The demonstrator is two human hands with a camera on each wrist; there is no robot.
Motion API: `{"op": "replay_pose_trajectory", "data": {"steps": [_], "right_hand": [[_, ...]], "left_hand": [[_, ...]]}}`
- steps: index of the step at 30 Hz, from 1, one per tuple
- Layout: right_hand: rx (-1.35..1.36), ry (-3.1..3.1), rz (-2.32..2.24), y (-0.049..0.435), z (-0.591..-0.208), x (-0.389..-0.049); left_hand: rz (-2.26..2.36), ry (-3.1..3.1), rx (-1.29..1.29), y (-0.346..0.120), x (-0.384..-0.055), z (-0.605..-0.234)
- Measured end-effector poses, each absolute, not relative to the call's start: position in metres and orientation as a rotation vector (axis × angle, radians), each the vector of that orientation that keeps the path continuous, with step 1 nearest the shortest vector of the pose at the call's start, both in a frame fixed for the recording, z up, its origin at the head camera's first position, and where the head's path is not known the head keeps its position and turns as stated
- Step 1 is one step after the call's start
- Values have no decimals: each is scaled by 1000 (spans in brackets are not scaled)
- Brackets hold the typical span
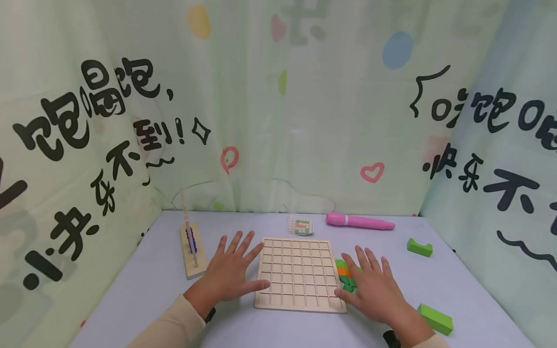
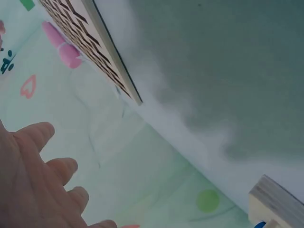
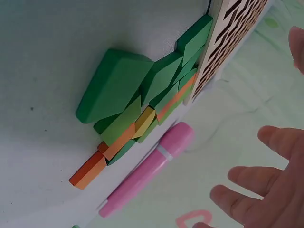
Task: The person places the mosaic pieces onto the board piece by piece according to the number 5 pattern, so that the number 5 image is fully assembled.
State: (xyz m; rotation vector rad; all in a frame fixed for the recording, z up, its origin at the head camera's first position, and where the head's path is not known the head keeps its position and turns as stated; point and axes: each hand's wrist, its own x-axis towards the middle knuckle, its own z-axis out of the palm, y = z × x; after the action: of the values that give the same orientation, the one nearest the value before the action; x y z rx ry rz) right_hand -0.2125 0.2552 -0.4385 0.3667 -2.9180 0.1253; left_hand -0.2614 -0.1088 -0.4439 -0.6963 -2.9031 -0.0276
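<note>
A square wooden grid board (image 1: 300,275) lies between the two hands, its cells bare. My left hand (image 1: 232,273) spreads its fingers at the board's left edge, the thumb overlapping that edge in the head view. My right hand (image 1: 376,290) is spread at the right edge and holds nothing, like the left. Beneath it in the head view are green and orange wooden blocks (image 1: 344,272), partly hidden by the hand. The right wrist view shows these as a loose cluster of green blocks (image 3: 116,88), with orange ones and a yellow one, beside the board.
Left of the board stands a wooden base (image 1: 190,263) with an upright rod and blue beads. Behind lie a small grid-patterned card (image 1: 300,225) and a pink marker-shaped stick (image 1: 359,222). A notched green block (image 1: 419,248) and a green bar (image 1: 435,319) lie right. Printed curtains surround the table.
</note>
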Motion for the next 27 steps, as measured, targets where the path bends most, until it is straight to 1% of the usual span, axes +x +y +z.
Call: {"op": "replay_pose_trajectory", "data": {"steps": [12,18,22,27], "right_hand": [[279,-3135,291,262,-438,-226],[251,-3186,395,260,-440,-232],[246,-3190,382,255,-440,-240],[229,-3216,338,248,-440,-249]], "left_hand": [[-329,-3033,-759,-112,-268,-451],[-623,-3105,-861,-116,-271,-456],[-754,-3145,-923,-118,-275,-461],[-804,-3155,-970,-120,-281,-465]]}}
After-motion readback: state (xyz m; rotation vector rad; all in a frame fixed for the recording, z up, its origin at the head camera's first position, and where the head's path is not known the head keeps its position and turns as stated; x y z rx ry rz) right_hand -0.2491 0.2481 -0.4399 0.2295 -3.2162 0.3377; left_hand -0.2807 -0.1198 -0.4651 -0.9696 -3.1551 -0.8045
